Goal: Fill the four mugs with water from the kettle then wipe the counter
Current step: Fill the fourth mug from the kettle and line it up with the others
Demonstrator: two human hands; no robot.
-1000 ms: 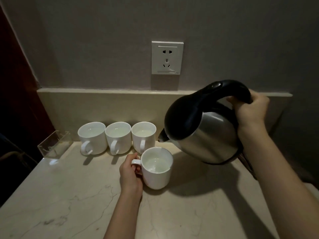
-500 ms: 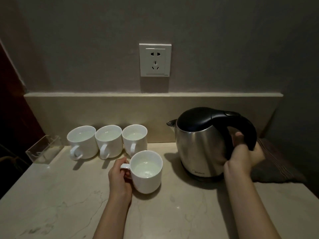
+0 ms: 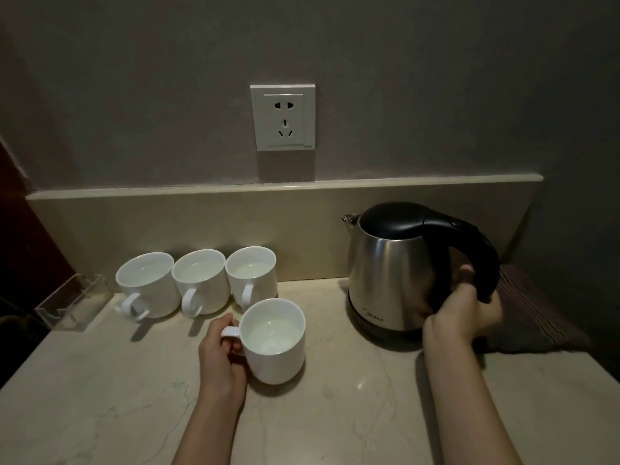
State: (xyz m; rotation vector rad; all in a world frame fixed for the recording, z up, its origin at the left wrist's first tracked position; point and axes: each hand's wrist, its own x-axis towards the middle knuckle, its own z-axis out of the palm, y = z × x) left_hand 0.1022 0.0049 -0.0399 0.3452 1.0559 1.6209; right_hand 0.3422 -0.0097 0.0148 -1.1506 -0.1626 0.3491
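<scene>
Our left hand (image 3: 219,354) grips the handle of the front mug (image 3: 273,340) at frame centre while our right hand (image 3: 466,312) clasps the upright kettle (image 3: 389,273) on the worktop (image 3: 335,414).

**Little to read**

The kettle (image 3: 389,280) carries a small brand mark low on its steel body, at about 7 o'clock near the base; the letters are too small and dim to make out. Nothing else bears legible writing.
</scene>
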